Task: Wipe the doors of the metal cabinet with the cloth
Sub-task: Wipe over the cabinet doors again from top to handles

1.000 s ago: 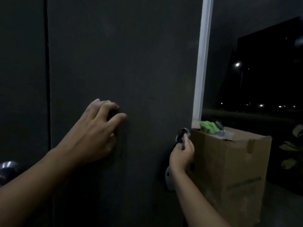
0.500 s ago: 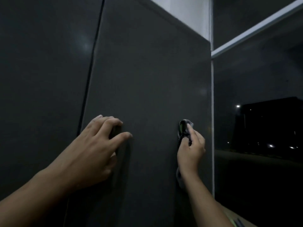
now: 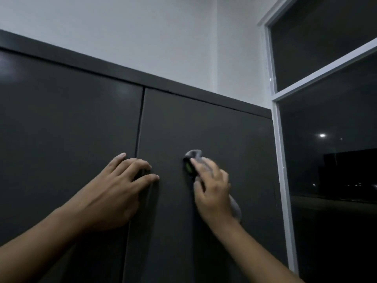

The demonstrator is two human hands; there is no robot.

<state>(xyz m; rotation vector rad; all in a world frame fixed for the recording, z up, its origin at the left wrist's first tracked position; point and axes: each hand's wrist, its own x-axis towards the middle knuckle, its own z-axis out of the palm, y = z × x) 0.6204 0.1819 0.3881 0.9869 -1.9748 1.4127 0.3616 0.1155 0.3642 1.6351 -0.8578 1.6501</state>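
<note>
The dark grey metal cabinet fills the view, with a left door (image 3: 71,129) and a right door (image 3: 214,135) split by a vertical seam. My right hand (image 3: 213,186) presses a small grey cloth (image 3: 193,155) with a green patch against the right door; more cloth hangs below the wrist. My left hand (image 3: 120,186) rests on the cabinet with fingers spread, lying across the seam, fingertips on the right door. It holds nothing.
The cabinet's top rail (image 3: 183,86) runs just above the doors, with a white wall (image 3: 142,37) behind. A white window frame (image 3: 282,170) stands right against the cabinet's right side, with dark glass (image 3: 336,160) beyond.
My view has tilted upward, so the cabinet top and wall now show and the cardboard box is out of sight. My right hand has carried the cloth from the door's right edge leftward and up.
</note>
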